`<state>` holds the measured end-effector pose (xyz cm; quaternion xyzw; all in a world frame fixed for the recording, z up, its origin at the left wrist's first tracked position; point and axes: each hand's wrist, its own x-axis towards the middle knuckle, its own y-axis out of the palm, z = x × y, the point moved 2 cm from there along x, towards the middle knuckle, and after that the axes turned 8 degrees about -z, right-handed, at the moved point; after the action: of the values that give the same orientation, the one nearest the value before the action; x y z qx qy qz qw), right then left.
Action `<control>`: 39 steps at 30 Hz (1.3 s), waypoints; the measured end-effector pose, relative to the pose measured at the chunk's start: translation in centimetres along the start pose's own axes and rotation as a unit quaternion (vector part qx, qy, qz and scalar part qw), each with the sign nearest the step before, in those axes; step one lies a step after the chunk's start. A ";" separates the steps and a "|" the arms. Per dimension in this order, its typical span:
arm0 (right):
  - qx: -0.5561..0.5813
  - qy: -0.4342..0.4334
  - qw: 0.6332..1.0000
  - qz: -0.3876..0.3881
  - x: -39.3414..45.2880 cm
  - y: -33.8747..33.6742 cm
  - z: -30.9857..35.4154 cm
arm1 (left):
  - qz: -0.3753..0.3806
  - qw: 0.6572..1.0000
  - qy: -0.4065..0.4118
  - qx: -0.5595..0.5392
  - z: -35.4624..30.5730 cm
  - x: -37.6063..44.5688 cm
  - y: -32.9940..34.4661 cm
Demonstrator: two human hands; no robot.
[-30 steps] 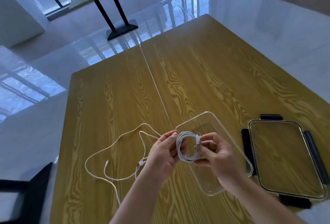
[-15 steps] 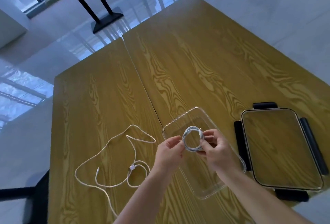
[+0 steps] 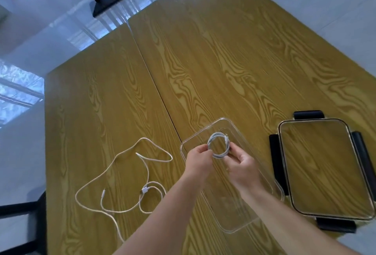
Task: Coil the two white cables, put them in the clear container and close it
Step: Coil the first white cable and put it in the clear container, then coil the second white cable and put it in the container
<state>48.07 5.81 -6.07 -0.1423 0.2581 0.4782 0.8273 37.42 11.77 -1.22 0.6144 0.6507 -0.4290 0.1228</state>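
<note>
Both hands pinch a coiled white cable (image 3: 219, 145) directly above the open clear container (image 3: 234, 210): left hand (image 3: 198, 158) on its left edge, right hand (image 3: 241, 162) on its right. The second cable (image 3: 122, 173) sprawls uncoiled nearer the left hand.

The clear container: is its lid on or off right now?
Off. The clear container stands open on the table, and its lid with black clips lies flat beside it on the right.
</note>
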 end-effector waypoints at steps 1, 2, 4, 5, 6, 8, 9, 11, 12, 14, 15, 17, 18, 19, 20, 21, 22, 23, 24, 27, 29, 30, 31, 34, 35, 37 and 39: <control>-0.002 0.004 1.000 -0.003 0.2 0.0 -0.1 | 0.000 1.000 -0.003 0.007 0.0 0.4 0.2; -0.002 0.010 1.000 -0.007 0.3 0.1 -0.2 | 0.002 1.000 -0.004 0.012 0.0 0.6 0.3; 0.002 0.024 1.000 -0.012 0.6 0.1 -0.4 | 0.009 1.000 -0.002 0.021 0.0 1.3 0.6; 0.002 0.030 0.999 -0.012 0.8 0.1 -0.5 | 0.013 1.000 0.000 0.023 0.0 1.6 0.8; 0.000 0.034 0.999 -0.010 1.0 0.0 -0.5 | 0.019 1.000 -0.001 0.022 -0.1 1.8 0.9; -0.003 0.042 0.999 -0.005 1.2 0.1 -0.7 | 0.030 0.999 -0.010 0.017 0.0 2.1 1.2; -0.002 0.048 0.999 -0.003 1.3 0.1 -0.8 | 0.034 0.999 -0.017 0.015 0.1 2.3 1.3; 0.001 0.057 0.998 0.005 1.4 0.1 -1.0 | 0.035 0.999 -0.031 0.011 0.2 2.6 1.4; 0.000 0.061 0.998 0.010 1.4 0.1 -1.1 | 0.037 0.999 -0.038 0.009 0.2 2.6 1.5; -0.007 0.059 0.998 0.017 1.4 0.2 -1.2 | 0.044 0.998 -0.049 -0.002 0.2 2.7 1.5; -0.010 0.057 0.998 0.016 1.4 0.2 -1.2 | 0.049 0.997 -0.054 -0.008 0.2 2.7 1.5; -0.011 0.056 0.998 0.012 1.3 0.3 -1.2 | 0.053 0.996 -0.070 -0.026 0.2 2.7 1.4; -0.007 0.055 0.998 0.013 1.3 0.3 -1.2 | 0.052 0.995 -0.078 -0.035 0.1 2.7 1.3; -0.005 0.056 0.998 0.015 1.2 0.3 -1.1 | 0.052 0.994 -0.084 -0.043 0.1 2.7 1.2; -0.005 0.057 0.998 0.017 1.2 0.3 -1.0 | 0.051 0.994 -0.088 -0.049 0.1 2.7 1.2; -0.004 0.060 0.998 0.019 1.1 0.3 -0.9 | 0.050 0.993 -0.089 -0.058 0.2 2.8 1.1; 0.000 0.063 0.998 0.020 1.0 0.3 -0.8 | 0.049 0.993 -0.090 -0.064 0.3 2.9 1.1; 0.003 0.066 0.998 0.021 0.9 0.2 -0.8 | 0.050 0.992 -0.091 -0.070 0.3 3.0 1.1; 0.002 0.069 0.997 0.021 0.9 0.2 -0.7 | 0.051 0.992 -0.090 -0.073 0.2 2.9 1.0; -0.004 0.069 0.997 0.019 0.3 -0.2 -0.5 | 0.059 0.991 -0.084 -0.084 0.1 2.2 0.6; 0.006 0.067 0.998 0.014 -0.1 -0.4 -0.2 | 0.070 0.991 -0.071 -0.091 0.2 2.0 0.2; 0.011 0.064 0.998 0.016 -0.5 -0.5 0.0 | 0.077 0.990 -0.062 -0.099 0.2 1.6 -0.2; 0.015 0.061 0.998 0.022 -0.8 -0.5 0.2 | 0.081 0.989 -0.058 -0.111 0.2 1.2 -0.6; 0.037 0.060 0.997 0.039 -1.7 -0.6 0.8 | 0.083 0.986 -0.045 -0.139 0.6 0.1 -2.4; 0.057 0.064 0.996 0.036 -2.0 -0.7 0.9 | 0.086 0.983 -0.038 -0.155 0.7 -0.6 -3.2; 0.089 0.083 0.992 0.031 -2.6 -1.0 1.3 | 0.091 0.978 -0.030 -0.186 1.4 -1.5 -4.8; 0.109 0.092 0.989 0.040 -3.3 -1.2 1.8 | 0.089 0.971 -0.025 -0.220 2.4 -2.4 -6.5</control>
<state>48.26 3.72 -2.74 -0.0843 0.3890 0.4652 0.7907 31.21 9.24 1.63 0.6169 0.6685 -0.2775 0.3091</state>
